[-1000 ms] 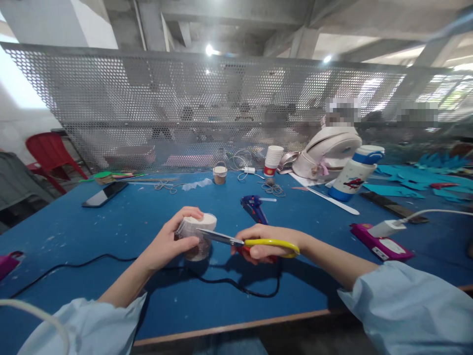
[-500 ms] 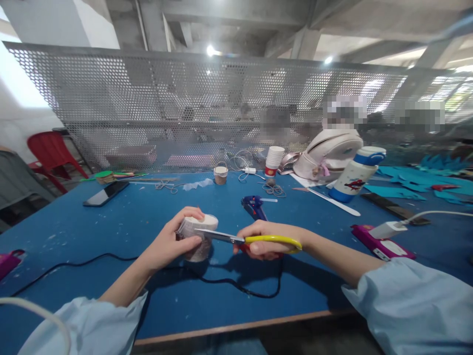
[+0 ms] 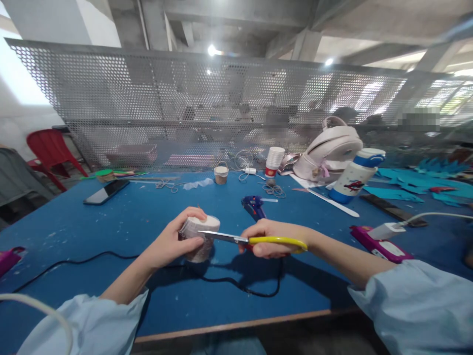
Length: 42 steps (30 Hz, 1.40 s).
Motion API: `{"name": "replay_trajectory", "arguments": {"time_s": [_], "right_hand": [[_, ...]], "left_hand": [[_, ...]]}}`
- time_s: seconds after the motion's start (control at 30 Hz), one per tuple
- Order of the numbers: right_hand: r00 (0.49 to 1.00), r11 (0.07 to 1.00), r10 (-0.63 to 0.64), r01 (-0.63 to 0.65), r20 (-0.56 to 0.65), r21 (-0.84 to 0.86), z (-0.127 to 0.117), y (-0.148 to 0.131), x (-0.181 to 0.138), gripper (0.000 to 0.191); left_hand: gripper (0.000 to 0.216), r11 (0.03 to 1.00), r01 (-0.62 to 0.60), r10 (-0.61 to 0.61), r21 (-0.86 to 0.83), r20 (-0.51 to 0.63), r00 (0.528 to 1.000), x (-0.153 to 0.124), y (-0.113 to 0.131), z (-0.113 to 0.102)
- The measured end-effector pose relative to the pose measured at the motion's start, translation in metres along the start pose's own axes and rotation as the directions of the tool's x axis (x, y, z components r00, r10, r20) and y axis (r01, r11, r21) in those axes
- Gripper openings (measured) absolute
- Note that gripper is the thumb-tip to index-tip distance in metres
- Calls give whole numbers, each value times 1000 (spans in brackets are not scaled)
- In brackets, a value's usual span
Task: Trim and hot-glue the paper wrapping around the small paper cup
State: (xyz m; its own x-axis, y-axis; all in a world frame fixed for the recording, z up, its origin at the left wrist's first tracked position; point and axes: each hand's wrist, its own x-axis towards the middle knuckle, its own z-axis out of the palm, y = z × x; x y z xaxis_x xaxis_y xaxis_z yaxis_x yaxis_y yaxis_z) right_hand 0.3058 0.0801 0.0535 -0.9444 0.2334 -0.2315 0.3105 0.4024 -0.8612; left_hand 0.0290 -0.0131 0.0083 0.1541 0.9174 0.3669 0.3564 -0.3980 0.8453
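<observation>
My left hand (image 3: 177,238) wraps round a small cup-shaped piece (image 3: 209,224) with a pale top and a greyish, net-like covering on its side. It is held a little tilted just over the table. In my right hand (image 3: 271,235) is a pair of scissors (image 3: 277,241) with yellow and red handles. The blades point left and their tips lie against the cup's covering, close to my left thumb. Whether the blades are parted is hard to see. Behind my right hand lies a blue glue gun (image 3: 254,207) with a glue stick in its back.
A small finished-looking bucket (image 3: 221,175), stacked paper cups (image 3: 274,161), a backpack (image 3: 327,153) and a bottle (image 3: 356,176) stand at the back. A phone (image 3: 107,192) lies left. A black cable (image 3: 229,281) crosses in front; a purple power strip (image 3: 382,244) is at right.
My right hand and the scissors have shifted slightly right, so the blade tips overlap the cup a little less. My left hand keeps its hold, almost unmoved.
</observation>
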Motion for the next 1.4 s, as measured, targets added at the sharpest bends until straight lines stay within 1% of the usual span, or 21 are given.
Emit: {"name": "replay_trajectory", "arguments": {"time_s": [0.13, 0.4, 0.5, 0.67, 0.9, 1.03, 1.17, 1.27, 1.4], "right_hand": [[1000, 999, 10, -10, 18, -30, -2, -5, 0, 68], [999, 998, -10, 13, 48, -57, -2, -13, 4, 65], [999, 999, -2, 5, 47, -51, -3, -13, 4, 66], [999, 996, -3, 7, 41, -95, -3, -13, 3, 66], [1000, 982, -8, 14, 29, -187, -5, -8, 2, 69], [999, 973, 4, 3, 32, -229, -8, -7, 1, 72], [997, 968, 30, -12, 65, -252, -11, -11, 0, 67], [995, 967, 20, 6, 99, -253, -12, -14, 1, 64], [993, 965, 18, 14, 118, -262, -14, -15, 4, 64]], "left_hand": [[32, 1000, -1, 2, -11, 30, 1000, 0, 2, 0], [35, 1000, 4, -4, -9, 52, 999, 0, -1, -1], [34, 1000, 10, -10, 6, 55, 998, 0, 0, -1], [35, 999, 13, -16, 36, 59, 998, 1, 2, -1], [36, 1000, 14, -15, 10, 90, 996, 0, 1, -1], [36, 999, 36, -35, -1, 111, 993, -1, 1, -1], [39, 997, 78, -78, 9, 144, 986, -1, 4, 0], [40, 993, 120, -121, 14, 176, 977, -1, 6, 0], [41, 991, 132, -135, 26, 197, 971, 0, 7, 0]]}}
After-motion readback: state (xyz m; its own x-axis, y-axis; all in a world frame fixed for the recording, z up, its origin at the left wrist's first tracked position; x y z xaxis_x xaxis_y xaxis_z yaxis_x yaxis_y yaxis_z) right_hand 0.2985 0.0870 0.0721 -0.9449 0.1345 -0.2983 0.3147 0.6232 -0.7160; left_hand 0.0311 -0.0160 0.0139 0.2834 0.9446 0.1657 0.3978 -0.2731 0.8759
